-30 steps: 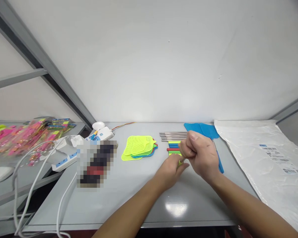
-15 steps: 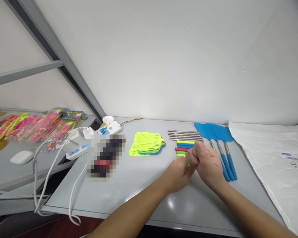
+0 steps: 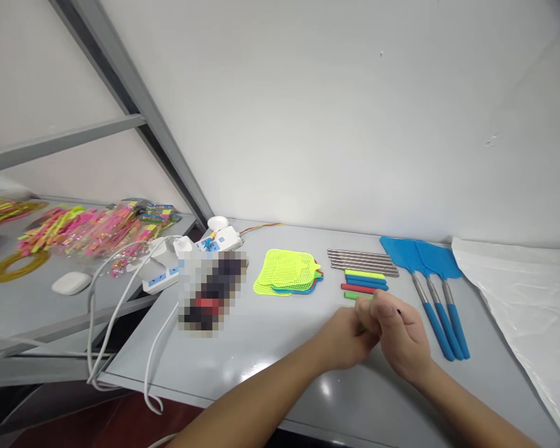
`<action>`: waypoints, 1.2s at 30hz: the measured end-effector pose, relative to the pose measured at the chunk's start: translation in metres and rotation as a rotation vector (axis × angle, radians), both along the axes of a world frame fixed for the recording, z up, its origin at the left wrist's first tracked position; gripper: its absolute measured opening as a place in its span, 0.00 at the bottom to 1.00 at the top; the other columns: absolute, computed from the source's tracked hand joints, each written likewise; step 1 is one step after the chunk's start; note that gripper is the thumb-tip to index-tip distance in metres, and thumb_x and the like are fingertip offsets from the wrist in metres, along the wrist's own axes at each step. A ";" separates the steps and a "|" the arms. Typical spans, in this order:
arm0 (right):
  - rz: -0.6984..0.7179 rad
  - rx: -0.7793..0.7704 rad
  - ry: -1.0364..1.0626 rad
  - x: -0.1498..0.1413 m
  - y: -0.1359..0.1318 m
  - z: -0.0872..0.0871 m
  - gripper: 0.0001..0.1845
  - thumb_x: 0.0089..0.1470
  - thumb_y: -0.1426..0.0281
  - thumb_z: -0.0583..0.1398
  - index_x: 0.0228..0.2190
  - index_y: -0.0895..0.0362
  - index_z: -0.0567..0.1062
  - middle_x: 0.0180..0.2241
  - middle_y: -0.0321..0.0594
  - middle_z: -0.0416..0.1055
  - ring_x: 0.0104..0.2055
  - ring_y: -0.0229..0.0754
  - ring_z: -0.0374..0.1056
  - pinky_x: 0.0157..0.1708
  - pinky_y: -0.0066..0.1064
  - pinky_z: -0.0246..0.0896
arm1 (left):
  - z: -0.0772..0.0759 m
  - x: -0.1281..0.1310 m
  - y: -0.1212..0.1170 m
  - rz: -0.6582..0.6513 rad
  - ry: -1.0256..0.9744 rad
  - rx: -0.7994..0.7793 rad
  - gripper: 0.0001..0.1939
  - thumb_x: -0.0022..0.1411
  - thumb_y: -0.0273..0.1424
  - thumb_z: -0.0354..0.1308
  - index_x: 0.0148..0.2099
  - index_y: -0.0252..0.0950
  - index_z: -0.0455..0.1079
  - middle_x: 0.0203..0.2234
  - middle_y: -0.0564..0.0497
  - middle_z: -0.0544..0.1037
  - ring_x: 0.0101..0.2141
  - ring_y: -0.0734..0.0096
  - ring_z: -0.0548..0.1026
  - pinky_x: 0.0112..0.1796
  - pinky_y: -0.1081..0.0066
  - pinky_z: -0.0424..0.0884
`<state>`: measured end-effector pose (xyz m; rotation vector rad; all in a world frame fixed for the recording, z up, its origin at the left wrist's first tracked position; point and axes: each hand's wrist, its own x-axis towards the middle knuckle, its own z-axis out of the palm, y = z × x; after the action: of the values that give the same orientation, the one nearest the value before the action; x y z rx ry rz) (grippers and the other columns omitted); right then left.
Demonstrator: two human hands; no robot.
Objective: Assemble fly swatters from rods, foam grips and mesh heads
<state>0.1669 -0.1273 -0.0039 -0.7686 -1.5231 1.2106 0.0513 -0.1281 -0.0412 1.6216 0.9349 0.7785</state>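
Observation:
My left hand and my right hand are pressed together, both closed, over the near part of the grey table. Their fingers hide whatever they hold; only a small dark spot shows at the right hand's knuckles. Just beyond them lie handle sleeves: a yellow one, blue ones, a red one and a green one. Several thin metal rods lie in a row behind the sleeves. To their left is a stack of flyswatter heads, yellow mesh on top, with blue, red and green edges showing.
Three blue flyswatters with metal shafts lie at right, beside a white plastic sheet. Power strips and a white cable are at left, near a pixelated object. Bagged colourful items cover the neighbouring table.
The view has turned slightly left. My joined hands have drawn a little nearer to me, uncovering more of the sleeves; the yellow-green bit that showed between them is now hidden.

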 end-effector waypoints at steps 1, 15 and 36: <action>0.006 0.000 -0.003 0.001 0.000 0.000 0.22 0.64 0.60 0.50 0.19 0.54 0.56 0.18 0.30 0.49 0.21 0.34 0.48 0.22 0.29 0.43 | -0.001 0.000 0.000 0.001 0.014 0.002 0.06 0.59 0.29 0.52 0.31 0.34 0.69 0.26 0.51 0.72 0.30 0.69 0.69 0.29 0.72 0.64; -0.027 -0.100 0.084 0.002 0.005 -0.004 0.22 0.63 0.58 0.49 0.20 0.53 0.54 0.17 0.29 0.48 0.20 0.35 0.45 0.21 0.30 0.42 | 0.004 -0.001 -0.001 0.004 0.075 0.026 0.09 0.61 0.32 0.50 0.32 0.36 0.67 0.23 0.54 0.67 0.27 0.71 0.66 0.26 0.74 0.59; -0.092 0.365 -1.169 0.069 0.013 -0.031 0.05 0.60 0.68 0.55 0.37 0.54 0.70 0.37 0.42 0.73 0.38 0.45 0.69 0.38 0.37 0.57 | 0.003 -0.010 0.013 0.264 -0.590 -0.299 0.21 0.58 0.46 0.57 0.29 0.39 0.51 0.16 0.63 0.53 0.15 0.83 0.52 0.18 0.78 0.50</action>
<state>0.2355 -0.1144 -0.0352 -1.3755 -2.4902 0.3047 0.0416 -0.1152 -0.0379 0.9345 0.7892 1.1574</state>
